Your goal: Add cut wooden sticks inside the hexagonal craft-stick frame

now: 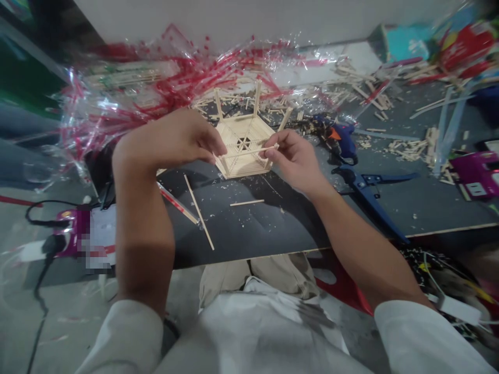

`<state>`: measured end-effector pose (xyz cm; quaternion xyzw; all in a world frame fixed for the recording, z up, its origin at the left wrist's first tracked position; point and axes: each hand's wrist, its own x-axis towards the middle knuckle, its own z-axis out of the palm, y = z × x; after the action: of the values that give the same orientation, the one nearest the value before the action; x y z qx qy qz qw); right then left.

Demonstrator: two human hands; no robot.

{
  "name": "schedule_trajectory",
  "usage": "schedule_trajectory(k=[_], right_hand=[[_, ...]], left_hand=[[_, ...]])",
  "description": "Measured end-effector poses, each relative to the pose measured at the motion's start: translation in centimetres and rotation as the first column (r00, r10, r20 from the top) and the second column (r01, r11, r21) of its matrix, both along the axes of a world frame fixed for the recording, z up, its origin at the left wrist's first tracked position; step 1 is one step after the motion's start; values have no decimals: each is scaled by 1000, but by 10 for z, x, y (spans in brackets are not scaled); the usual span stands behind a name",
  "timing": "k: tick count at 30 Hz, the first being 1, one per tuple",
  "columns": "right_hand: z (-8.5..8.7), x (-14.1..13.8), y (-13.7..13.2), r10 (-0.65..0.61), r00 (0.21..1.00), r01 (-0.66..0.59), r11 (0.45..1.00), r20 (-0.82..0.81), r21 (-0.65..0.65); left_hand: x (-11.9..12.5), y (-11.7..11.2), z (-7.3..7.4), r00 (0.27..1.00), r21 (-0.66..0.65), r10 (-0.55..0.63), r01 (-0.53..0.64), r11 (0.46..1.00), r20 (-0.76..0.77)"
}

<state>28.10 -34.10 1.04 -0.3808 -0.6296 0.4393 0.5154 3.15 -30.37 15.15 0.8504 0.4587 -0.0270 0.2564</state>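
The left hand (191, 137) and right hand (294, 158) hide parts of the stick frame (249, 124) — wrappers (195, 78) blur along the surface's (280, 223) far edge — and, toward its near edge, a purple device (477, 174) is cut off.

Pale tan stick frame (234, 127), blue cutter (360, 187)

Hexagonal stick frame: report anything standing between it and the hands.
Nothing visible does: left hand and right hand are at the ends of a wooden stick across the near side of the hexagonal stick frame.
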Motion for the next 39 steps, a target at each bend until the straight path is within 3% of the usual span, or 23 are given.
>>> schedule_trajectory(k=[6,11,22,30,35,39], right_hand=[[1,-1,-1,-21,999,22,999,24,-25],[2,-1,-2,-20,999,20,1000,30,-18],[3,-3,-2,-5,999,5,1000,-32,4],[1,-3,0,10,998,-8,1000,-67,21],[2,-3,-1,16,998,-15,1000,-57,21],[2,-4,0,-22,1000,22,1000,-7,-18]], left_hand=[[-9,-1,7,999,192,-12,19,981,-37],[-1,-10,11,999,266,-50,48,963,2],[28,-7,-11,972,262,-207,172,950,109],[5,-5,0,985,337,-86,32,941,147],[37,-15,-15,990,252,-132,116,961,49],[64,-26,-28,994,248,-48,71,966,-95]])
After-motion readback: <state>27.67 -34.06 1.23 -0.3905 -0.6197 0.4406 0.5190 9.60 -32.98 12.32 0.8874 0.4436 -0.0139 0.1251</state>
